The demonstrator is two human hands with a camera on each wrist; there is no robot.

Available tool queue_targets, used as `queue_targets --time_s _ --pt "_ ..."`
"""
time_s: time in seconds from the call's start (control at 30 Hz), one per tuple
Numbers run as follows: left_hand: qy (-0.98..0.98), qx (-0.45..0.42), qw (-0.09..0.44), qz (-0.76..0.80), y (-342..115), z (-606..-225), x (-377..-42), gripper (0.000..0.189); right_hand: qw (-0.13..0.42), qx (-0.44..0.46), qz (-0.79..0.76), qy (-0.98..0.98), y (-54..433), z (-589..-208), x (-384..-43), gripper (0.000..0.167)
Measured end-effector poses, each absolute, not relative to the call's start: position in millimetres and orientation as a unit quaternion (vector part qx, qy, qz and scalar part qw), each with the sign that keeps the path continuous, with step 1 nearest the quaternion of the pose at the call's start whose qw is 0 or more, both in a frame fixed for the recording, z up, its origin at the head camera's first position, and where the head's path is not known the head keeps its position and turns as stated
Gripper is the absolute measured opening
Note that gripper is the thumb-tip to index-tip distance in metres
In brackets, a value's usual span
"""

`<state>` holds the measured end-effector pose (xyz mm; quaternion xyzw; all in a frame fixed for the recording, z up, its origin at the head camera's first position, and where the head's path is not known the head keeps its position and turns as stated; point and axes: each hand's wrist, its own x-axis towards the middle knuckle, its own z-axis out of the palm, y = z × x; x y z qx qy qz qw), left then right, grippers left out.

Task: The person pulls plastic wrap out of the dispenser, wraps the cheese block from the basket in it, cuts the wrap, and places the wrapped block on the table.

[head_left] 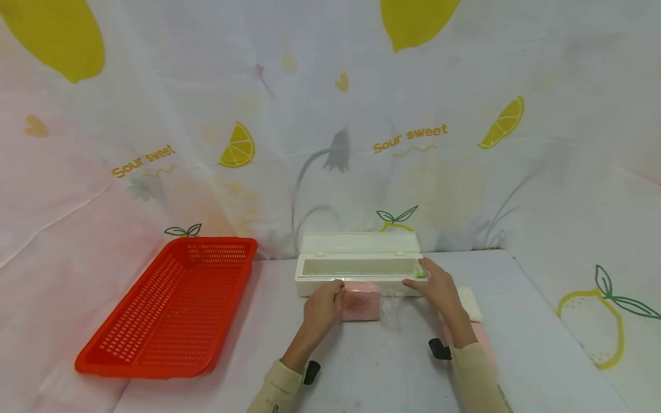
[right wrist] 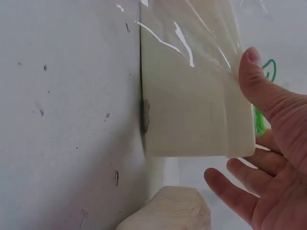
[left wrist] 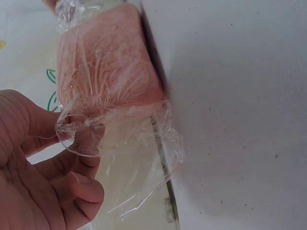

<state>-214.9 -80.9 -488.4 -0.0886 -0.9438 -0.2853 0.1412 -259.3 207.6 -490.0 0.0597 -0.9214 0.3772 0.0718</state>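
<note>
A pink block (head_left: 360,302) wrapped in clear film is against the front of a long white dispenser box (head_left: 330,288), whose lid (head_left: 360,243) is raised. My left hand (head_left: 321,310) is at the block's left side. In the left wrist view its thumb and fingers pinch gathered cling film (left wrist: 86,125) beside the block (left wrist: 108,57). My right hand (head_left: 438,289) is at the box's right end, near a small green piece (head_left: 420,275). In the right wrist view its thumb touches the box's edge, with its fingers loosely spread; loose film (right wrist: 187,33) stretches over the box.
On the left stands a red perforated basket (head_left: 227,321). Partly under my right arm are a white block (head_left: 470,304) and a pink item (head_left: 483,341). A lemon-printed cloth (head_left: 330,115) hangs behind the white table (head_left: 382,373).
</note>
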Motion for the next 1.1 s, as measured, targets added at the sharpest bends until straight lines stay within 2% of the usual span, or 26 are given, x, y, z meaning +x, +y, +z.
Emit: queue_targets --time_s 0.4,0.53,0.67,0.8,0.9,1.1 --pt "-0.947 -0.091 0.141 -0.274 -73.7 -491.1 -219.5 0.011 0.088 0.080 0.313 -0.942 213.6 -488.6 -262.7 0.082" --pt "-0.947 -0.104 0.137 -0.270 -72.7 -487.4 -220.4 0.011 0.088 0.070 0.324 -0.939 216.0 -489.8 -262.5 0.084" --pt "-0.958 -0.118 0.157 -0.210 -68.2 -479.5 -221.3 0.009 0.076 0.052 0.342 -0.935 218.0 -492.4 -261.3 0.090" --pt "-0.965 -0.125 0.182 -0.139 -51.8 -467.7 -223.5 0.014 0.069 0.045 0.340 -0.937 217.6 -494.4 -260.8 0.091" --pt "-0.961 -0.146 0.187 -0.142 -32.9 -458.2 -227.5 0.018 0.075 0.047 0.339 -0.937 215.7 -494.0 -261.5 0.089" --pt "-0.949 -0.218 0.157 -0.166 8.8 -449.7 -242.3 0.023 0.107 0.070 0.340 -0.932 212.0 -495.0 -262.8 0.088"
